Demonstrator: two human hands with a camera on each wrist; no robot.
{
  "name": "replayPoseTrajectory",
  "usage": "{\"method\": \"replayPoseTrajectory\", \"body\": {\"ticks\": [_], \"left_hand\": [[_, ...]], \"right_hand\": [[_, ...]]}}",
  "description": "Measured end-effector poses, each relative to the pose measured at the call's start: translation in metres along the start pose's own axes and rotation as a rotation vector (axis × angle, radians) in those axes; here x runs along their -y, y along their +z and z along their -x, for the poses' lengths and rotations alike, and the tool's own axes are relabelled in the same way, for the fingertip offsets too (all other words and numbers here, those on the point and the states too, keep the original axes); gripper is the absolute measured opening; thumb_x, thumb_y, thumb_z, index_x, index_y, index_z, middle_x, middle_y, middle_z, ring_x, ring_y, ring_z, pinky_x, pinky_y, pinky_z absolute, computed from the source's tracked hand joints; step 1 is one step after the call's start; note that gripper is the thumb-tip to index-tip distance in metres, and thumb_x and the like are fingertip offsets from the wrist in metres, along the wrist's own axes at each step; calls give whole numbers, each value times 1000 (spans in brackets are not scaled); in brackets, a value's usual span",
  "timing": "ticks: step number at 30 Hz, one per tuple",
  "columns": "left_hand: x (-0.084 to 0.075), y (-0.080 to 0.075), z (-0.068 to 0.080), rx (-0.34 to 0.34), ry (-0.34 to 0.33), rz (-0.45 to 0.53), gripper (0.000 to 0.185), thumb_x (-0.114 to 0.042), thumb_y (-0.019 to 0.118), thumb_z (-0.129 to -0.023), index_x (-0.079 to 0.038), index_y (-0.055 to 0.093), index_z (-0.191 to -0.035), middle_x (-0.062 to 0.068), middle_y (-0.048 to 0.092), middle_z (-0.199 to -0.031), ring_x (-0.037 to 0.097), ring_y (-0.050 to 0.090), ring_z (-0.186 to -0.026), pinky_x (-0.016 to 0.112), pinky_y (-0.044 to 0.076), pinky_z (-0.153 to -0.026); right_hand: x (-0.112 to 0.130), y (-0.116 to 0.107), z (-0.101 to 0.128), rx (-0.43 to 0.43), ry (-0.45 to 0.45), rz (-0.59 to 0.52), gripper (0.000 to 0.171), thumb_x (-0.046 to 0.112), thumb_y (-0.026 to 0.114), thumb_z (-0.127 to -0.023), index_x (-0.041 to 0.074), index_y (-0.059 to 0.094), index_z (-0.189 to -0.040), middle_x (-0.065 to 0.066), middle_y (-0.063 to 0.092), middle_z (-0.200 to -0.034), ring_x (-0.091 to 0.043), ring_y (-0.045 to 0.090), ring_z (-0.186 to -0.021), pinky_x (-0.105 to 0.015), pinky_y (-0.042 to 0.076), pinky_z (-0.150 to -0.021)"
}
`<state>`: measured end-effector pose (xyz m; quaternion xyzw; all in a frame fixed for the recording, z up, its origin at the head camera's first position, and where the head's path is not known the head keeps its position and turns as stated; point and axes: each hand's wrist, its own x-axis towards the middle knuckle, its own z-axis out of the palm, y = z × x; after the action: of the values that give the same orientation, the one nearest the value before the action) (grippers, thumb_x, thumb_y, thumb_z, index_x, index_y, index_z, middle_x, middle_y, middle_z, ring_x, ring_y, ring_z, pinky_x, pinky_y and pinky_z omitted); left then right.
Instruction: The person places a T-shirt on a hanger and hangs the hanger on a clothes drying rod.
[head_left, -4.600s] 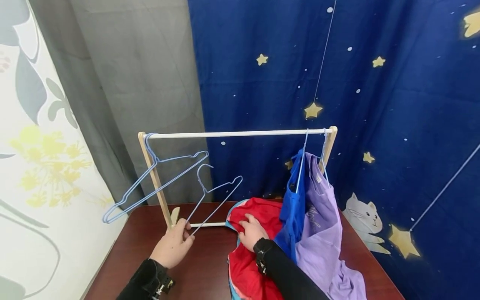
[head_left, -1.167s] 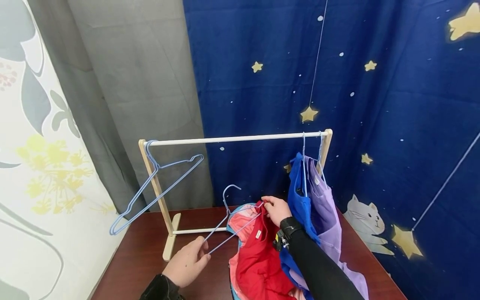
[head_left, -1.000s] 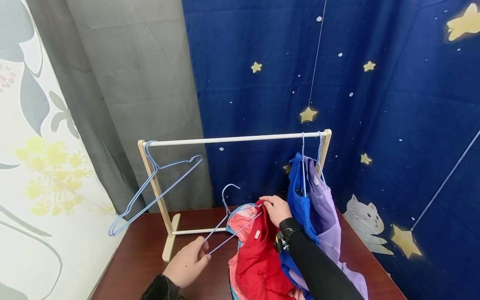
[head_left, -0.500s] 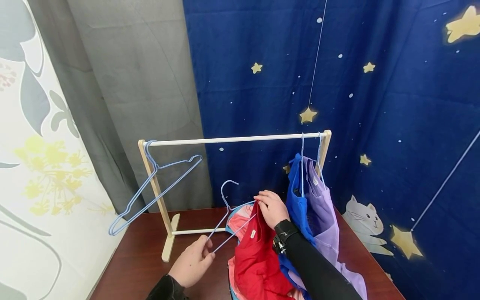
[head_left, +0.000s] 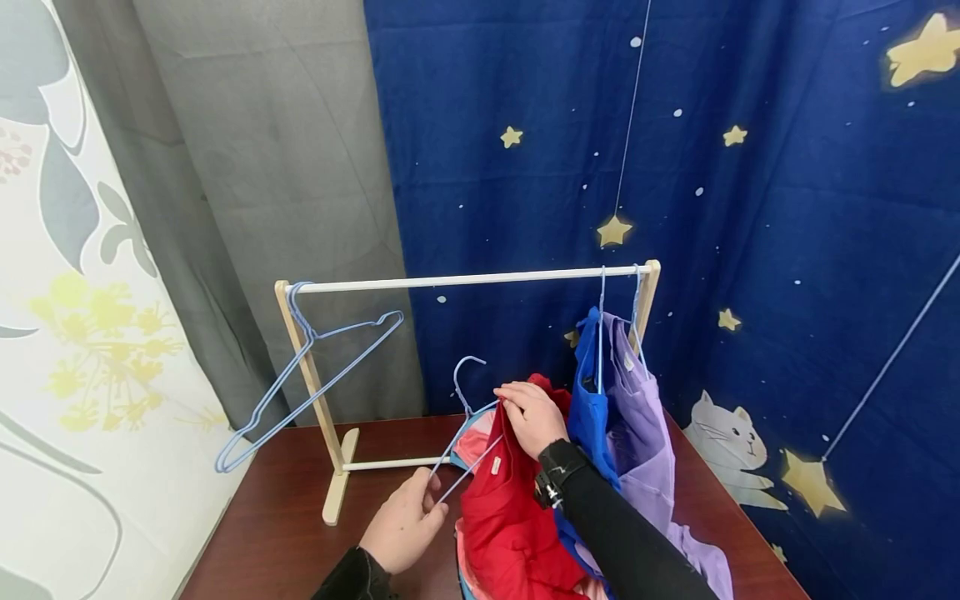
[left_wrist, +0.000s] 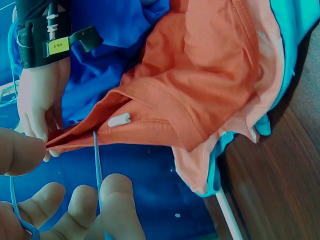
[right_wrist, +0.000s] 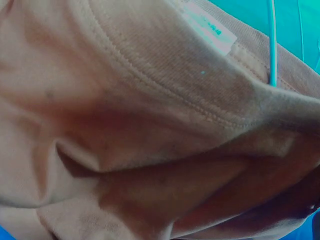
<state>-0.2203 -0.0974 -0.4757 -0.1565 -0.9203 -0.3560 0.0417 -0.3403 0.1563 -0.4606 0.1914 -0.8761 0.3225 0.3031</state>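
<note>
My left hand pinches the lower corner of a light-blue wire hanger, its hook pointing up. The far arm of the hanger runs into the neck opening of a red shirt, which looks orange in the left wrist view. At that neckline, my right hand grips the red cloth between thumb and fingers. A white label shows inside the collar, with the hanger wire passing close to it. Cloth fills the right wrist view, where the wire goes behind the collar edge.
Behind stands a rack with a white bar. Bare blue hangers hang at its left end; a blue garment and a purple garment hang at its right. Pink, blue-edged clothing lies under the red shirt on the brown table.
My right hand, earlier resting on the red cloth, took the neckline and has since moved left. My left hand brought the hanger rightward, and its far arm now sits deeper in the neck opening.
</note>
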Motion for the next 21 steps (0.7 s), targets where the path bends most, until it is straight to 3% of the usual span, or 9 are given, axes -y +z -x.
{"method": "replayPoseTrajectory", "body": {"ticks": [12,21], "left_hand": [[-7,12,-14,38,-21,53,26,-22,68,-91,-11,53,-109,0,52,-84,17,52,-74,37,43,-65],[-10,21,-23,62,-29,98,27,-21,68,-93,-8,52,-111,2,53,-85,18,53,-76,38,44,-65]], "right_hand": [[10,-2,0,10,-35,-40,24,15,63,-99,19,76,-119,-1,69,-127,-22,57,-126,-42,36,-112],[17,-6,-4,47,-8,-95,23,14,63,-99,19,78,-116,-2,70,-124,-22,56,-127,-43,35,-113]]}}
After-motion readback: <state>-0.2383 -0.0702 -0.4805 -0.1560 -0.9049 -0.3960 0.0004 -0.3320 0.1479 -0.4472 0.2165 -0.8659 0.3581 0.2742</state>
